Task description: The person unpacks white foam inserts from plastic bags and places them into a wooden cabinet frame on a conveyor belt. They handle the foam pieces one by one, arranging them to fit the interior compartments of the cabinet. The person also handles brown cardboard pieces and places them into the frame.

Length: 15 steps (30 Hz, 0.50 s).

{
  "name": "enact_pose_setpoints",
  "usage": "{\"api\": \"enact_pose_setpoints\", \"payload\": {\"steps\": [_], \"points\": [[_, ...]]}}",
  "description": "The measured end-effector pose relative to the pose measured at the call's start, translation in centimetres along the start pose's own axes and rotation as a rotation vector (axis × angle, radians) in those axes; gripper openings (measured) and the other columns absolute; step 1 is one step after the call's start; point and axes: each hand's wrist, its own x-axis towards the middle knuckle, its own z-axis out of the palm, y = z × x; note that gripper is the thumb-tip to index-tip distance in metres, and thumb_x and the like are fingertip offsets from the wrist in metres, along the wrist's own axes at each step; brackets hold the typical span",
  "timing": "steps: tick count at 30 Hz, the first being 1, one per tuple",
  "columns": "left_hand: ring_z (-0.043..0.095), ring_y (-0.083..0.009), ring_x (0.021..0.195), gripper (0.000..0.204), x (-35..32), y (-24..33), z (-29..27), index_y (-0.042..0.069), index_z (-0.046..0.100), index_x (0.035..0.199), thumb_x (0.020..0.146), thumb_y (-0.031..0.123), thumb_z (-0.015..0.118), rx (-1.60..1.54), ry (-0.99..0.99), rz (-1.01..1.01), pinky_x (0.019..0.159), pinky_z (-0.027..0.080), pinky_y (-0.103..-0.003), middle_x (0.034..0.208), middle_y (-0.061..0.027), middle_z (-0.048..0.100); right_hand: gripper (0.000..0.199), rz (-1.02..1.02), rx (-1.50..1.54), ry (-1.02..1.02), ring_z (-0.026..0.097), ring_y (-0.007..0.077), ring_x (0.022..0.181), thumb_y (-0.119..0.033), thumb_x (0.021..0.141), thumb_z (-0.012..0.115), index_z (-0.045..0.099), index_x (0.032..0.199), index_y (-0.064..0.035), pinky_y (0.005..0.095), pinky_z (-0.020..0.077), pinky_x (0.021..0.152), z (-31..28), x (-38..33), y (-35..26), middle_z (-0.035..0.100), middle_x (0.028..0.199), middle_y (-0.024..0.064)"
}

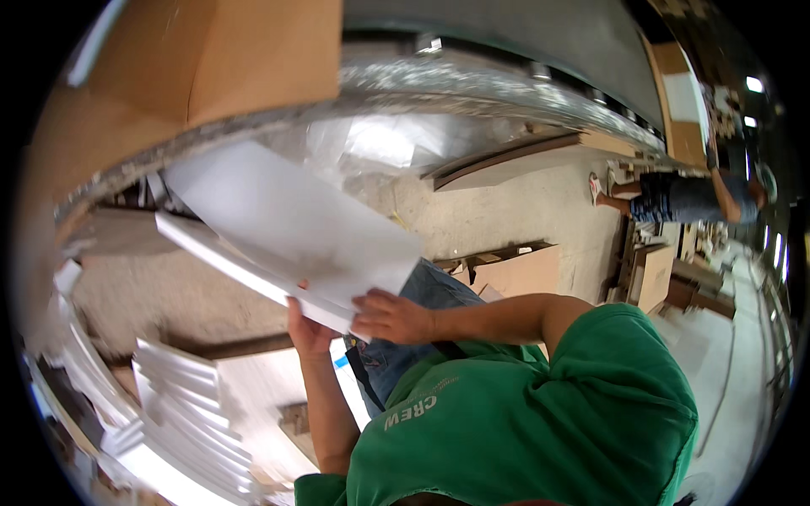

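Observation:
A long white strip-like panel (228, 263) slants in front of me, its near end between my hands. My left hand (310, 327) grips that end from below and the side, fingers closed round its edge. A broad, thin white sheet (295, 215) lies against the panel and spreads away from it, smooth and slightly curved. My right hand (392, 317) is closed at the sheet's near corner, next to the panel's end. Whether its fingers hold the sheet alone or the panel too, I cannot tell.
Beyond the sheet runs a metal-edged conveyor (506, 84) with a brown cardboard box (253, 59) on it. Stacked white strips (186, 405) stand at lower left. Flat cardboard pieces (519, 274) lie on the floor to the right. Another person (692, 196) stands by the conveyor, far right.

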Motion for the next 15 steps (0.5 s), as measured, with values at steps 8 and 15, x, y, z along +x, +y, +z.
{"api": "enact_pose_setpoints", "payload": {"steps": [8, 15], "points": [[0.052, -0.0252, 0.102, 0.036, -1.5, -2.9, 1.9, 0.001, 0.049, 0.113, 0.084, 0.02, 0.057, 0.457, 0.302, -0.042, 0.084, 0.045, -0.039, 0.109, -0.0111, 0.055, 0.037, 0.363, 0.011, 0.21, 0.045, 0.0332, 0.107, -0.019, 0.066, 0.067, 0.058, 0.099, -0.006, 0.043, 0.0357, 0.093, -13.0, -7.0, 4.4, 0.052, 0.112, 0.0148], [0.05, -0.0269, 0.103, 0.049, -7.3, 1.2, 2.4, 0.007, 0.039, 0.124, 0.079, 0.01, 0.058, 0.617, 0.372, 0.198, 0.083, 0.045, -0.043, 0.114, -0.0127, 0.051, 0.047, 1.133, -0.902, 0.488, 0.044, 0.0326, 0.107, -0.001, 0.066, 0.056, 0.05, 0.112, -0.0038, 0.0392, 0.0374, 0.092, -31.7, -25.2, 18.6, 0.049, 0.12, 0.0126]]}}
